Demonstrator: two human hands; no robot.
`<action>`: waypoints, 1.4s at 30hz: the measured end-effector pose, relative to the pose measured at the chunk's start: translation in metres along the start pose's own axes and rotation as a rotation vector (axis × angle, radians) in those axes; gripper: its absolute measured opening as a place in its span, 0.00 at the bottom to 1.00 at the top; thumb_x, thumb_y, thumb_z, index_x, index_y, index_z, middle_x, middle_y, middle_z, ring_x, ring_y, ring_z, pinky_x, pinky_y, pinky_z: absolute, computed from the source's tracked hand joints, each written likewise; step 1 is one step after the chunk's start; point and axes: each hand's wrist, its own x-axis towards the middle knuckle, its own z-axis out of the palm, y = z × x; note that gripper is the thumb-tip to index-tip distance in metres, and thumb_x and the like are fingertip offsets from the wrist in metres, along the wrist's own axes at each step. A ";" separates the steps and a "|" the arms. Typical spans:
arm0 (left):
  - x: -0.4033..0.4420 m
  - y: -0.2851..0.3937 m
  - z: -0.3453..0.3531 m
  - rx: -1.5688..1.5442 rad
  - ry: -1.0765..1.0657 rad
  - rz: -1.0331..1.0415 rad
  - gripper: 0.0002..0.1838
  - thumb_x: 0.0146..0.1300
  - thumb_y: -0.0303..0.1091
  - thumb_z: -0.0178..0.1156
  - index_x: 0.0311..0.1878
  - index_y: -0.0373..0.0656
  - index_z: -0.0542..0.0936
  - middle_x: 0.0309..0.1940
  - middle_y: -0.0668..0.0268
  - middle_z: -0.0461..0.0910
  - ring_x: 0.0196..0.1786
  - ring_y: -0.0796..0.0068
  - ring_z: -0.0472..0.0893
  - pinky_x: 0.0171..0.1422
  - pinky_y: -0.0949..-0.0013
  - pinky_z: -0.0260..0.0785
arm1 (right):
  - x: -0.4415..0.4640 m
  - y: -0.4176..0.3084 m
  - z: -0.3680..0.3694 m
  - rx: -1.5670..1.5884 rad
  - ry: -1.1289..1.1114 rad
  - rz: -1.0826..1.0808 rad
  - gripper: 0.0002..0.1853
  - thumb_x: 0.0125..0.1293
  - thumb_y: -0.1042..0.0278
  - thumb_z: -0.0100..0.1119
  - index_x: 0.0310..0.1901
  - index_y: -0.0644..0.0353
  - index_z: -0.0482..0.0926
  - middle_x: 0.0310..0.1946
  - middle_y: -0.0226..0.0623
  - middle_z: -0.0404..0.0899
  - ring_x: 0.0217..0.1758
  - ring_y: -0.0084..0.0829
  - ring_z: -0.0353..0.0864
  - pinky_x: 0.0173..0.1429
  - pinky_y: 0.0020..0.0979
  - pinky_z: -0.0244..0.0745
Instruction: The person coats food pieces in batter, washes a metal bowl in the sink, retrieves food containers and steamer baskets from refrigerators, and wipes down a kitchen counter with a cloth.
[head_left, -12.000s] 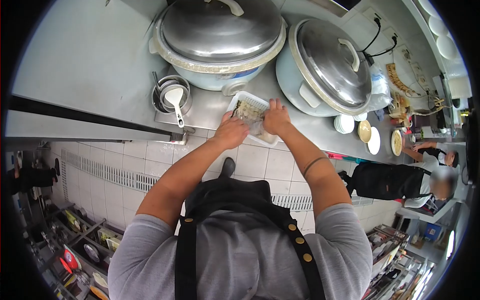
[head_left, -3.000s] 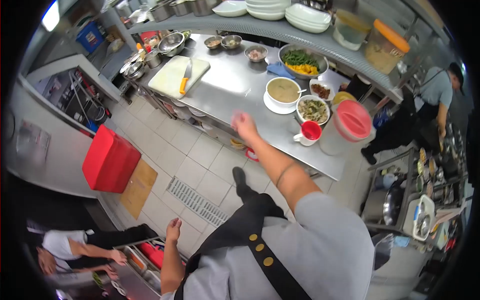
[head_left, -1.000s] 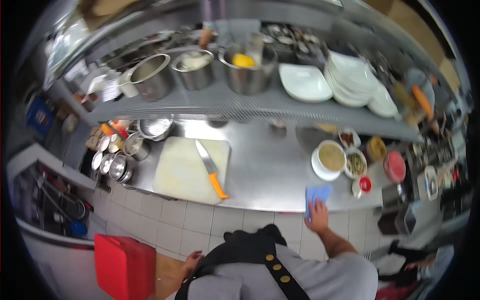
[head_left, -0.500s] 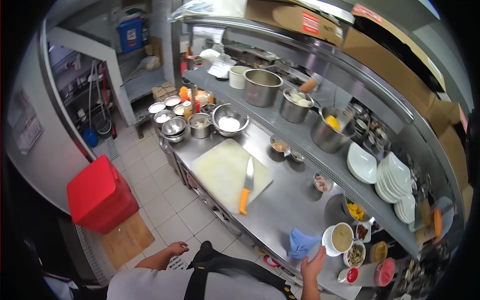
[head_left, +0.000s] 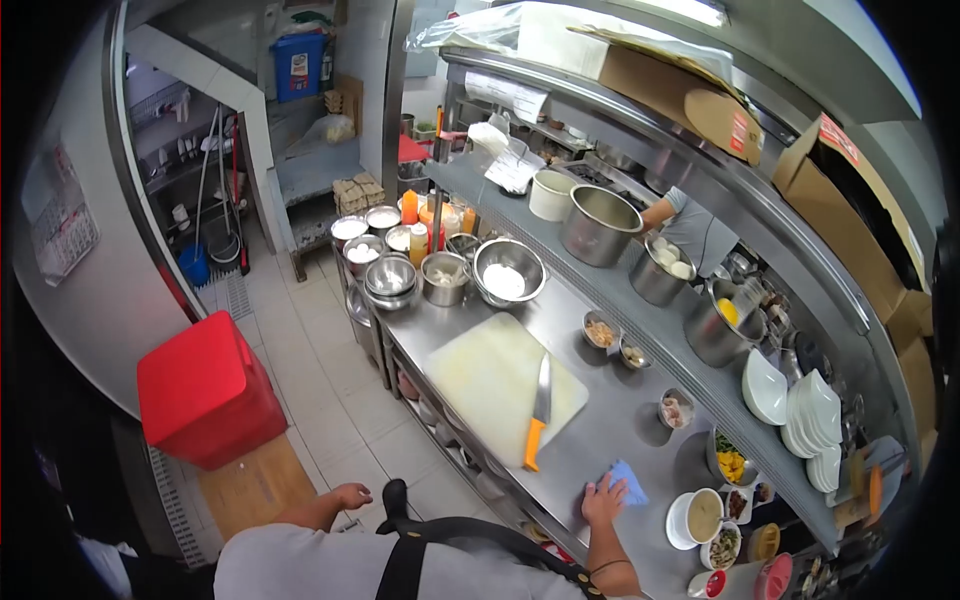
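My right hand (head_left: 603, 500) lies on a blue cloth (head_left: 628, 484) on the steel counter, its fingers spread over the cloth's left part. My left hand (head_left: 352, 496) hangs over the floor beside my body, fingers loosely curled; what they hold, if anything, I cannot make out. A knife with an orange handle (head_left: 535, 442) rests on the white cutting board (head_left: 480, 375), left of the cloth. To the right of the cloth stand a bowl of soup (head_left: 704, 514) on a white plate and a bowl of chopped food (head_left: 720, 549).
Metal bowls (head_left: 391, 277) and sauce bottles (head_left: 418, 243) crowd the counter's far left end. Above the counter runs a shelf with pots (head_left: 601, 225) and white plates (head_left: 812, 415). A red box (head_left: 210, 390) stands on the floor at left. Another person's arm (head_left: 657, 214) shows behind the shelf.
Since half a second ago, my right hand has come down from beside the soup onto the cloth, which now lies flatter. The view has shifted, with the cutting board further right.
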 end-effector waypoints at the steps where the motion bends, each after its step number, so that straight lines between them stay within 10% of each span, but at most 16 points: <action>1: 0.001 -0.008 -0.011 0.041 0.025 0.012 0.30 0.60 0.55 0.64 0.62 0.50 0.82 0.56 0.54 0.84 0.63 0.55 0.80 0.70 0.59 0.69 | 0.010 -0.013 0.013 -0.024 0.027 -0.186 0.40 0.72 0.42 0.49 0.79 0.52 0.53 0.79 0.59 0.46 0.81 0.59 0.47 0.79 0.60 0.44; 5: 0.023 -0.051 -0.051 -0.143 0.063 -0.056 0.29 0.60 0.54 0.65 0.62 0.51 0.82 0.56 0.53 0.84 0.62 0.55 0.80 0.69 0.59 0.70 | -0.001 -0.091 0.013 0.167 0.134 -0.389 0.34 0.66 0.57 0.61 0.73 0.53 0.65 0.62 0.53 0.72 0.67 0.55 0.69 0.71 0.50 0.64; 11: 0.069 -0.131 -0.075 -0.316 0.143 -0.140 0.25 0.59 0.49 0.68 0.56 0.47 0.84 0.53 0.55 0.85 0.58 0.58 0.82 0.64 0.59 0.74 | -0.019 -0.114 0.018 0.277 0.186 -0.616 0.20 0.53 0.66 0.72 0.49 0.54 0.82 0.46 0.45 0.78 0.52 0.47 0.79 0.58 0.42 0.75; 26: 0.099 -0.108 -0.126 -0.539 0.170 -0.092 0.22 0.60 0.45 0.69 0.55 0.46 0.84 0.51 0.53 0.85 0.56 0.59 0.82 0.61 0.58 0.74 | 0.039 -0.080 0.026 0.038 -0.634 -0.135 0.22 0.37 0.63 0.88 0.32 0.55 0.82 0.26 0.29 0.81 0.27 0.26 0.79 0.35 0.31 0.79; 42: 0.083 -0.127 -0.099 -0.462 0.098 -0.208 0.21 0.58 0.46 0.69 0.50 0.44 0.86 0.46 0.58 0.87 0.50 0.64 0.84 0.57 0.62 0.75 | 0.038 -0.097 0.014 -0.070 -0.670 -0.086 0.27 0.34 0.60 0.90 0.31 0.55 0.77 0.25 0.33 0.79 0.24 0.29 0.78 0.29 0.34 0.76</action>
